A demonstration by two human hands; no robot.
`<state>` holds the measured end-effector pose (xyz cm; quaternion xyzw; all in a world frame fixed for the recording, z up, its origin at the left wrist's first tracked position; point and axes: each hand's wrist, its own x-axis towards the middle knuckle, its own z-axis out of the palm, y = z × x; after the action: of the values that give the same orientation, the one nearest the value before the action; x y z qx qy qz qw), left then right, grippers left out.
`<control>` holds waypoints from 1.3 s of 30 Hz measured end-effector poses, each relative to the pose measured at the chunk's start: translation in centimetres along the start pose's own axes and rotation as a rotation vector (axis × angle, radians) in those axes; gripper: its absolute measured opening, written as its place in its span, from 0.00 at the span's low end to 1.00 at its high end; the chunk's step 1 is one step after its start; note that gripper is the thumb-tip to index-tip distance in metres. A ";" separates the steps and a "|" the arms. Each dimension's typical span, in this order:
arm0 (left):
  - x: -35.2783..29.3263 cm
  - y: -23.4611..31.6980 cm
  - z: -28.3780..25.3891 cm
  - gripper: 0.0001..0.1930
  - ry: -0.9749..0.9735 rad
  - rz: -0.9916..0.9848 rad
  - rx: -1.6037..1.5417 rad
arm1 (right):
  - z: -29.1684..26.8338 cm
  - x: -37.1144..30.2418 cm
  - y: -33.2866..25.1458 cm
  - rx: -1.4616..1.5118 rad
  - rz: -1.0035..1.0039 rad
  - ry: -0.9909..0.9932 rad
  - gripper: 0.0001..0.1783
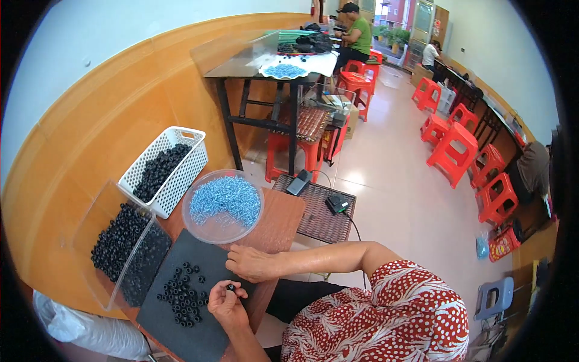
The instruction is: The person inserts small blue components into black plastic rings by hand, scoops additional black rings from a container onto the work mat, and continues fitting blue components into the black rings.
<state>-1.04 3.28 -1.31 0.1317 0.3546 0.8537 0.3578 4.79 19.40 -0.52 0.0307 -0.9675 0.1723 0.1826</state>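
At the near left of the wooden table (283,223) lies a dark mat (199,326) with a loose cluster of small black rings (181,295) scattered on it. Left of the mat stands a clear plastic bin (114,241) heaped with more black rings, and beyond it, farther along the wall, a white lattice basket (175,163) also filled with black pieces. Just beyond the mat sits a round clear dish (222,206) piled with small silvery-blue screws.

The left hand (226,304) rests at the near edge of the mat, palm turned up a little, fingers curled together and pinched on one black ring (230,288) held at the fingertips. The right hand (253,263) lies knuckles-up on the mat's far right corner, just near the dish — its fingers are drawn in toward the left hand, but whether they grip anything cannot be told. The right forearm crosses in from the right, above a red-and-white patterned sleeve.

On the floor to the right lie a dark woven mat (319,211) with a foot pedal (298,181) on it. Red plastic stools (452,151) line the far right, and another person in a green shirt (360,36) sits at a distant table.
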 end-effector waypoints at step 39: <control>-0.9 1.9 -0.5 0.11 0.308 -0.034 0.005 | 1.4 1.2 -5.5 0.384 -0.046 0.424 0.14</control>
<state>-1.62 1.42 -0.27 -0.0056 0.4097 0.8568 0.3131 3.92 13.77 0.50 0.0498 -0.8564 0.3510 0.3754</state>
